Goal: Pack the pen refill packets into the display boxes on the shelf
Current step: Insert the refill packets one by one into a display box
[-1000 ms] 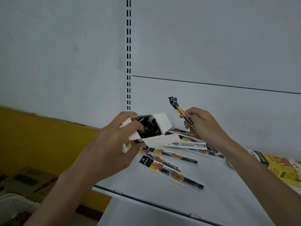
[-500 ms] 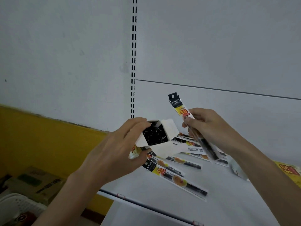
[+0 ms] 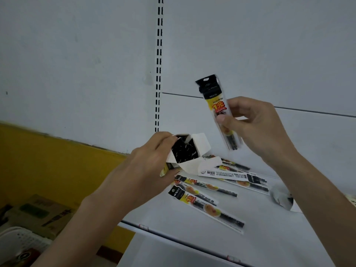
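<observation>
A pale grey back panel (image 3: 77, 54) fills the upper view, split by a slotted upright (image 3: 159, 64). Below it the white shelf (image 3: 269, 237) runs out to the right, and a yellow wall (image 3: 48, 160) shows lower left above a cardboard carton (image 3: 38, 211) and a white basket (image 3: 21, 241)

Both forearms reach in from the bottom edge. The left hand (image 3: 148, 166) is raised over the back of the shelf, its fingers curled round a white display box (image 3: 200, 145), one fingertip hooked over the upper rim and the thumb underneath. The box's open end faces the camera with its flaps spread, and dark packet ends show inside

The right hand (image 3: 256, 128) is held higher and to the right, wrist bent, pinching a pen refill packet (image 3: 215, 105) between thumb and curled fingers. The packet stands almost upright, black hanging end on top, its lower end pointing down beside the box opening but apart from it

Loose packets lie flat on the shelf under the hands: the nearest packet (image 3: 206, 207) close to the front edge, and further packets (image 3: 240, 177) behind it. A second box (image 3: 281, 197) lies partly hidden by the right forearm
</observation>
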{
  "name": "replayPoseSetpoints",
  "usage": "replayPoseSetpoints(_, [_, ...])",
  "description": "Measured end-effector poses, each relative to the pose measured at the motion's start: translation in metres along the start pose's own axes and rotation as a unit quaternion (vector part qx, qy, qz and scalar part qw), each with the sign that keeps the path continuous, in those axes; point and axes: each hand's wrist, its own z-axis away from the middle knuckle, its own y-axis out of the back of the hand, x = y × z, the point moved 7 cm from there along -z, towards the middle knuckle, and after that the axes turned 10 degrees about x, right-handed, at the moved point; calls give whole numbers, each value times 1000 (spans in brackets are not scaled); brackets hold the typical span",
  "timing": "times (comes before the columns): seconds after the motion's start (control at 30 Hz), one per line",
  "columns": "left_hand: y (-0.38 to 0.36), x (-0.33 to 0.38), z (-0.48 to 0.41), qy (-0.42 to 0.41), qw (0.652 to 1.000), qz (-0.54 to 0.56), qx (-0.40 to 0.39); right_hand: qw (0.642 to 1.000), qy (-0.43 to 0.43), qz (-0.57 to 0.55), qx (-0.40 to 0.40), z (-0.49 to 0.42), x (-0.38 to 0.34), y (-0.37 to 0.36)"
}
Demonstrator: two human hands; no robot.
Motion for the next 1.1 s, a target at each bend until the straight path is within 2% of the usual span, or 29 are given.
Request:
replayPoseSetpoints(0.17, [-3,-5,-5,25,999,13,-20,997,50,9,59,2,-4,8])
replayPoseSetpoints(0.3, [-6,-8,-3,34,999,22,-30,985,101,-82,113,7,-23,20])
replayPoseSetpoints(0.4, [-6,-5,-2,31,999,26,-33,969,104,-205,92,11,-33,21])
replayPoseSetpoints(0.53, [-6,-4,1,26,998,35,-44,962,84,-259,32,14,-27,10])
replayPoseSetpoints(0.8, [-4,0,4,27,998,26,-44,967,85,-241,-19,18,-16,-3])
replayPoseSetpoints(1.0, [-7,0,4,33,997,31,-64,984,56,-155,-66,21,-4,-17])
replayPoseSetpoints(1.1, [-7,1,4,34,997,32,-66,991,83,-77,-69,22,-4,-21])
